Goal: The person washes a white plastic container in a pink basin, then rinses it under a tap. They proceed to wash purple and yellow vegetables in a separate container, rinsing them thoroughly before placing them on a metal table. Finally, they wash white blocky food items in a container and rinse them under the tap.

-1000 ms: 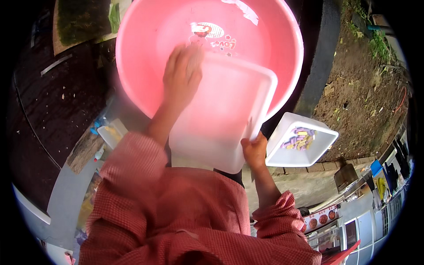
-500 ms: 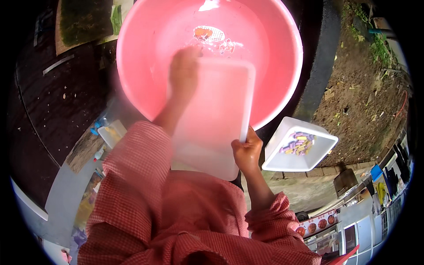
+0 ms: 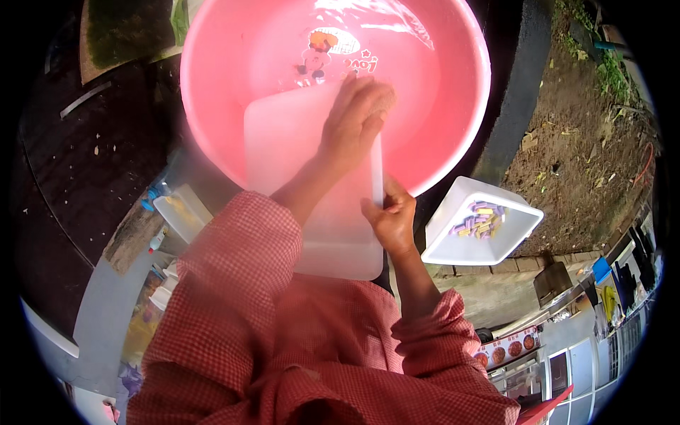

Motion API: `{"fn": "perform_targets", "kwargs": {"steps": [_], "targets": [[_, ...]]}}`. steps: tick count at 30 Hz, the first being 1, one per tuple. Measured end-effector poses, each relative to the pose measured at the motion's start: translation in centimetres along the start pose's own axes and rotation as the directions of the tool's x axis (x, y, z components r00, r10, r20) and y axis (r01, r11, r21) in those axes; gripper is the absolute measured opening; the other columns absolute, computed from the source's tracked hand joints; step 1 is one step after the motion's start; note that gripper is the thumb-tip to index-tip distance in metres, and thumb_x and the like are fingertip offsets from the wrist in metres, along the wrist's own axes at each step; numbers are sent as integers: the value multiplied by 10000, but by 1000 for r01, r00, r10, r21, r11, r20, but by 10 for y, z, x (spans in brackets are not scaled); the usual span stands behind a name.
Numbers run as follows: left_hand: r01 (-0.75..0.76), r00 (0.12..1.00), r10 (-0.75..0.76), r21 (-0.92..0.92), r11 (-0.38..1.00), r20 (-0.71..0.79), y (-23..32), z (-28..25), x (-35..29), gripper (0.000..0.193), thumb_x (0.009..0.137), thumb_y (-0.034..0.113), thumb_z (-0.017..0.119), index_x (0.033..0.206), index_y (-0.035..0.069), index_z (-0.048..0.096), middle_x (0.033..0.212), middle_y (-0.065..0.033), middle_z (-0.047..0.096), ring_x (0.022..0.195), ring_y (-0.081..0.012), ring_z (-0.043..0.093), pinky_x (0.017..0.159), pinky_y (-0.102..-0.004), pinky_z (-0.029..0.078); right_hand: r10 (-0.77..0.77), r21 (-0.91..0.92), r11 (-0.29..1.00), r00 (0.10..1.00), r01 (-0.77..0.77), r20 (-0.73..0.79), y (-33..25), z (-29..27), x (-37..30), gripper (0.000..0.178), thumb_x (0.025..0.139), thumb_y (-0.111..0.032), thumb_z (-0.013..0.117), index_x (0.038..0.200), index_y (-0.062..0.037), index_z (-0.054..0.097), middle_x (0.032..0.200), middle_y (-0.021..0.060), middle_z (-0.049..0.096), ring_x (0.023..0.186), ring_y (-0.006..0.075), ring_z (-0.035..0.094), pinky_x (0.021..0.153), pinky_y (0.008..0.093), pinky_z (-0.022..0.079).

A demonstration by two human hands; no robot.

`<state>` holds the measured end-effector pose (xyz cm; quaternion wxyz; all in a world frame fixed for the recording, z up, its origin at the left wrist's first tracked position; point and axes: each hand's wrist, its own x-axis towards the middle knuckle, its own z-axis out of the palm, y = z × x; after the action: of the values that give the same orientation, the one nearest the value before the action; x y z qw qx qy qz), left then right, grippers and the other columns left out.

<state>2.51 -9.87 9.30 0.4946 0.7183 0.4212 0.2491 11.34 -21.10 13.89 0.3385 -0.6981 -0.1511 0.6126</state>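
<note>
Dirt strip (image 3: 581,184) to R. R grip (image 3: 386,207) clamped on white plastic tub (image 3: 283,149) edge; L grip (image 3: 358,117) bent over it, tan bit (image 3: 384,99) beneath unclear, can't tell if held. Tub partly over pink basin (image 3: 453,127), far rim cut off.

**Hidden, cropped, unclear**

Pink basin (image 3: 443,106) cut off by the upper edge. Pale tray (image 3: 283,142) partly covered by left hand (image 3: 354,124) and left forearm (image 3: 304,188). Tan lump (image 3: 385,99) largely hidden beneath that hand; its kind cannot be told. Fingers of right hand (image 3: 393,216) partly concealed by the tray's edge. Left sleeve (image 3: 234,241) blurred. Purple and yellow pieces (image 3: 482,221) too small to be identified.
</note>
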Motion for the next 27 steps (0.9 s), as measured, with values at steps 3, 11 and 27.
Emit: {"fn": "perform_targets", "kwargs": {"steps": [3, 11, 27], "targets": [[60, 996, -40, -265, 962, 78, 22, 2, -33, 276, 885, 44, 497, 1159, 34, 531, 1133, -125, 546, 1150, -295, 470, 993, -447, 341, 29, 281, 959, 998, -44, 59, -18, -8, 10, 437, 740, 80, 588, 1166, -14, 566, 1043, 16, 592, 931, 97, 555, 781, 230, 465], [216, 970, -171, -282, 935, 175, 42, -5, -32, 187, 874, 33, 525, 1050, 30, 589, 1047, -97, 566, 1028, -279, 517, 850, -351, 433, 34, 870, 446, 975, -211, 220, 4, -30, 15, 424, 819, -216, 555, 1203, -50, 491, 1138, 76, 553, 1079, 206, 505, 915, 352, 419], [-336, 827, 15, 473, 814, 562, -63, -124, -121, 316, 825, 134, 531, 1131, 148, 605, 1225, -84, 540, 1150, -291, 488, 914, -456, 382, 78, 369, 928, 939, 54, -334, -3, -20, 29, 342, 795, 111, 539, 1119, 24, 605, 932, 29, 652, 791, 72, 576, 725, 206, 462]]}}
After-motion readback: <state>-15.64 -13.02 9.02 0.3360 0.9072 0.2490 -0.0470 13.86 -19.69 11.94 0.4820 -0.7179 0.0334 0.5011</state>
